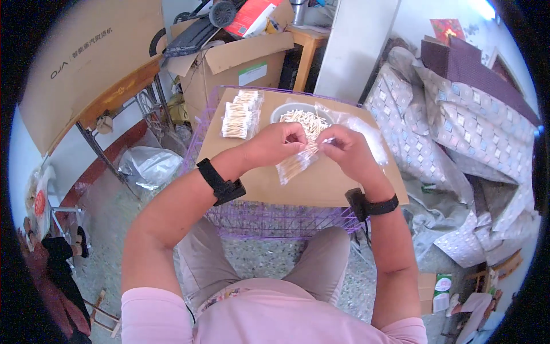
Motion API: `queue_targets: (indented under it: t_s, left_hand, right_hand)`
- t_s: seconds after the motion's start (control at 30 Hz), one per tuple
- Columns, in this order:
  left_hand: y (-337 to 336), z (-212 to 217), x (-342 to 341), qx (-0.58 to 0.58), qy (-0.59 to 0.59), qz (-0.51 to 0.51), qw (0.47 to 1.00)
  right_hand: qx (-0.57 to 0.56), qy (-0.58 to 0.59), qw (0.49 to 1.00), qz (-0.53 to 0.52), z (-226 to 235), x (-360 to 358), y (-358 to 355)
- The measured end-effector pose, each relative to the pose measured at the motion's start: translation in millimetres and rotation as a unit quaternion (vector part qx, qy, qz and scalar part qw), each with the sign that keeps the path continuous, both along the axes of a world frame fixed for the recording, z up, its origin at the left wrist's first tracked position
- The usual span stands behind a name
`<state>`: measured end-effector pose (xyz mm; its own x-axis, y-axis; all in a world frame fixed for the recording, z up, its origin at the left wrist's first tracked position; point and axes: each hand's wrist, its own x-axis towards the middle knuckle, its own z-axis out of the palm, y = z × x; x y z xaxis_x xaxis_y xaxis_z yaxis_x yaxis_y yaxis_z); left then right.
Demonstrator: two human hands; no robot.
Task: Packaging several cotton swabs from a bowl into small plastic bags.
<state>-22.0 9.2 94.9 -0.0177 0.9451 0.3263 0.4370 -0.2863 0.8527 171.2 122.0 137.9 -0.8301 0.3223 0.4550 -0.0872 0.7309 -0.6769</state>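
Between my hands hangs a small clear plastic bag with cotton swabs inside, its mouth toward the far side. My left hand pinches the bag's upper left edge. Fingers of my right hand are closed at its upper right edge, by the swab tips. Just beyond stands a grey bowl heaped with loose cotton swabs, partly hidden by my hands. Filled bags of cotton swabs lie in a stack to the left. Flat clear plastic bags lie to the right, beside my right hand.
A cardboard sheet serves as the tabletop on a purple wire cage. Behind it stands an open cardboard box. Patterned covered bundles crowd the right side. At the left edge sits another person.
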Motion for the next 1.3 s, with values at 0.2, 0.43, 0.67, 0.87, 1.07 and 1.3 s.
queue_targets:
  t_s: [0.2,0.43,0.67,0.87,1.07,1.3]
  left_hand:
    - [-5,0,1,-0.006,-0.061,-0.019,0.998]
    - [-12,-3,7,0.020,-0.060,-0.021,0.998]
    - [-16,-8,9,0.022,-0.095,0.024,0.995]
    - [-18,-18,2,0.018,-0.157,0.058,0.986]
    - [-19,-16,-1,0.014,-0.130,0.072,0.989]
    - [-18,-32,-12,0.009,-0.185,0.066,0.980]
  right_hand:
    - [-0.148,-0.038,0.987,0.041,-2,-5,2]
    - [-0.046,-0.104,0.993,0.041,-1,-13,-5]
    - [0.046,-0.087,0.995,0.007,0,-15,-14]
    - [-0.044,-0.081,0.996,0.001,-4,-15,-20]
    - [-0.065,-0.086,0.994,0.006,-14,-22,-12]
    - [-0.092,-0.108,0.990,0.004,-25,-28,-8]
